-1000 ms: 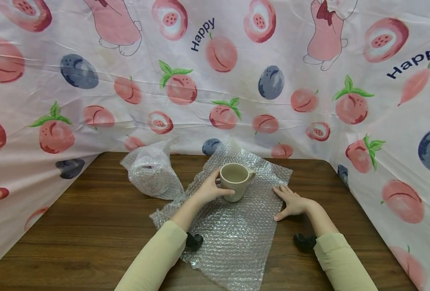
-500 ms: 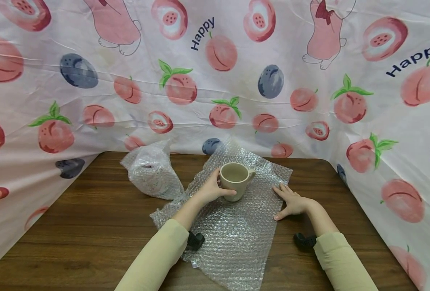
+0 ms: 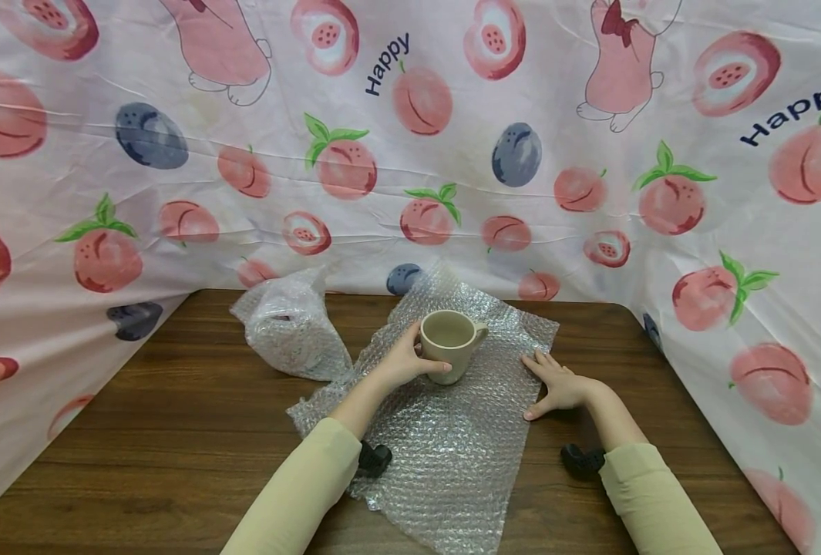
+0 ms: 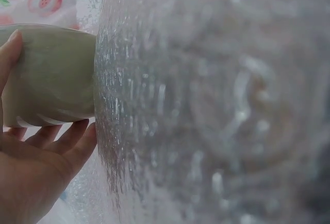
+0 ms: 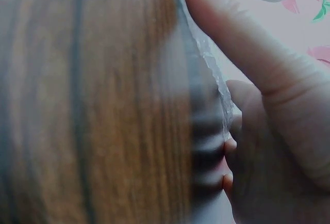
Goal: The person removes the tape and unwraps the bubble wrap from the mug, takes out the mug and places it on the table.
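A beige mug (image 3: 452,351) stands upright on a sheet of bubble wrap (image 3: 452,455), its handle toward the right. My left hand (image 3: 403,362) grips the mug from its left side, thumb in front and fingers round the far side. In the left wrist view the mug (image 4: 51,74) lies between thumb and fingers, and the bubble wrap (image 4: 206,105) fills much of the picture. At the sheet's right edge my right hand (image 3: 559,389) rests with spread fingers. The right wrist view shows its thumb and fingertips at the wrap's edge (image 5: 219,84), not curled round anything.
A bundle in bubble wrap (image 3: 292,331) sits at the back left, its contents unclear, close to the sheet's left edge. The dark wooden table (image 3: 153,447) ends at a fruit-printed cloth (image 3: 257,223) hung behind and at both sides.
The left hand shifts very slightly against the mug early on, then stays still. The right hand, the mug and the bubble wrap keep their places. The cloth on the right side shifts a little.
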The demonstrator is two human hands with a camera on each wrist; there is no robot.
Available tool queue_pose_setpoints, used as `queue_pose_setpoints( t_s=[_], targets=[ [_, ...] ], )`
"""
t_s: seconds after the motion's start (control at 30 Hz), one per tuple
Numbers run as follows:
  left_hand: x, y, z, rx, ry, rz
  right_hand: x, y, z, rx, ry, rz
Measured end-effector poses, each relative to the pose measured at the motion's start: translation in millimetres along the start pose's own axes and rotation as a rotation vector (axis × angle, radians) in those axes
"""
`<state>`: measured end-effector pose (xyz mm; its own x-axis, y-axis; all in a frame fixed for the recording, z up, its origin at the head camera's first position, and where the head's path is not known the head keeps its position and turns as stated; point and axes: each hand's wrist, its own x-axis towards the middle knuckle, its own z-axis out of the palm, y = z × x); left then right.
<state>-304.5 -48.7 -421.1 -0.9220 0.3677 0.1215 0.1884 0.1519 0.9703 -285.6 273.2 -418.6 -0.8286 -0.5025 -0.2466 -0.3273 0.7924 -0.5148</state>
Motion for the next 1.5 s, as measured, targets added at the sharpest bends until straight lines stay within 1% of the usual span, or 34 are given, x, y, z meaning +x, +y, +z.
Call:
queue_pose_setpoints(
  t_s=[0.27,0.43,0.53,0.77,0.97,1.13,1.27,1.5],
  targets=[
    [-0.9,1.3,1.1,0.027,0.038,0.007,0.4,2.1,0.2,0.0,0.005,0.001],
    [-0.4,0.8,1.2,0.033,0.05,0.015,0.0,2.4,0.0,-0.003,0.003,0.002],
    [-0.5,0.9,1.3,0.037,0.052,0.01,0.1,2.7,0.5,-0.005,0.001,0.003],
    [-1.3,2.8,1.7,0.086,0.073,-0.019,-1.4,2.2,-0.2,0.019,-0.001,-0.006],
    [-0.5,2.7,1.2,0.079,0.077,-0.033,-1.8,1.1,0.1,0.024,-0.004,-0.001],
    [2.5,-0.1,0.8,0.09,0.059,-0.019,-1.7,0.7,0.4,0.027,-0.006,-0.001],
    [4.5,-1.8,0.6,0.067,0.037,-0.012,-1.0,1.4,-0.4,0.022,-0.004,-0.001],
    [4.4,-2.1,0.7,0.032,0.03,-0.016,0.6,2.7,0.2,0.015,-0.001,0.0]
  ],
)
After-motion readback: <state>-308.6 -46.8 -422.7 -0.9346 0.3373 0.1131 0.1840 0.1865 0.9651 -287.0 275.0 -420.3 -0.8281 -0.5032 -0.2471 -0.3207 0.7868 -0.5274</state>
